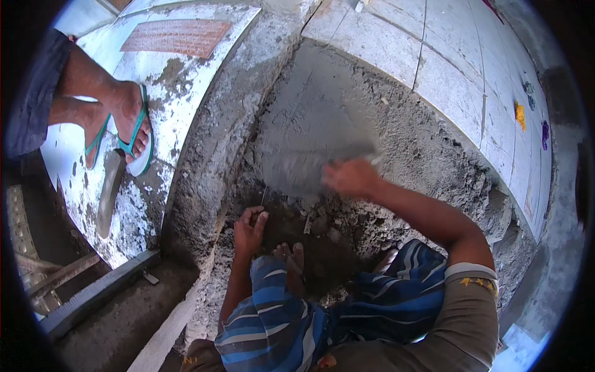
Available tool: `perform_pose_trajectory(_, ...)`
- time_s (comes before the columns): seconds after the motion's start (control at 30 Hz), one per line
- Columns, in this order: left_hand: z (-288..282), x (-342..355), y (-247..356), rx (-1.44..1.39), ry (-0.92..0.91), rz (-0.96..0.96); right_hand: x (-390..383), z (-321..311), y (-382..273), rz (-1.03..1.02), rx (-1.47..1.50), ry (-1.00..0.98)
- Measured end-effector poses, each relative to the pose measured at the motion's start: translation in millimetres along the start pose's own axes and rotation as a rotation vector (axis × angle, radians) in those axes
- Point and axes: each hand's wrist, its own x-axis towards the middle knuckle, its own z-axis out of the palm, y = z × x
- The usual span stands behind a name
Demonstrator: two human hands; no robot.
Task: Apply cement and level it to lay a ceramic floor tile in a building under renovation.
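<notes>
Wet grey mortar [322, 93] lies smoothed in a strip ahead of me, rougher along its right side. On its near part my right hand [354, 178], smeared by motion, is closed round what looks like a plastering trowel [291, 172]; its grey blade is blurred against the mortar. My left hand [249, 229] is held low at the near left edge of the mortar, fingers curled and thumb against them. From its fingertips a thin, pale line [264, 197], like a string or wire, runs up toward the mortar.
Another person's feet in green-strapped flip-flops [139, 133] stand on the white tiles at left, beside a mortar-coated wooden piece [110, 192]. A reddish-brown textured panel [176, 36] lies farther back. White tiles [458, 80] border the right; a dark recess with a beam [93, 297] is lower left.
</notes>
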Motion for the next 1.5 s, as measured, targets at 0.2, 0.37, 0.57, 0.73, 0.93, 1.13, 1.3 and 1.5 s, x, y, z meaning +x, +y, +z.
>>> perform_pose_trajectory(0.2, -11.0, -0.8, -8.3, 0.05, -0.002, -0.023, -0.2, -49.4, 93.8, 0.342, -0.091, 0.38)
perform_pose_trajectory(0.37, -14.7, -1.9, 8.4, 0.042, 0.017, -0.109, -41.0, 10.5, 16.3, -0.227, -0.1, 0.326)
perform_pose_trajectory(0.57, -0.9, -5.7, -7.8, 0.024, -0.02, 0.008, 24.4, 9.1, -17.0, -0.236, -0.19, 0.389)
perform_pose_trajectory(0.73, 4.7, -1.7, -1.9, 0.026, 0.047, 0.007, 73.8, -26.0, 22.9, 0.124, -0.123, 0.318)
perform_pose_trajectory(0.93, -1.7, -7.4, 0.2, -0.033, 0.016, -0.034, 70.9, -64.1, 77.9, 0.388, 0.126, 0.423)
perform_pose_trajectory(1.13, -12.7, -16.6, 9.4, 0.029, -0.015, -0.05, 16.2, -16.7, -3.9, 0.132, 0.346, 0.099)
perform_pose_trajectory(1.3, -7.2, -7.9, 12.6, -0.051, -0.086, -0.022, -20.4, -3.2, -11.2, 0.105, 0.169, 0.045)
perform_pose_trajectory(1.5, -8.3, -18.0, -10.1, -0.052, -0.095, -0.056, 40.2, -52.2, 98.0, 0.374, 0.06, 0.347)
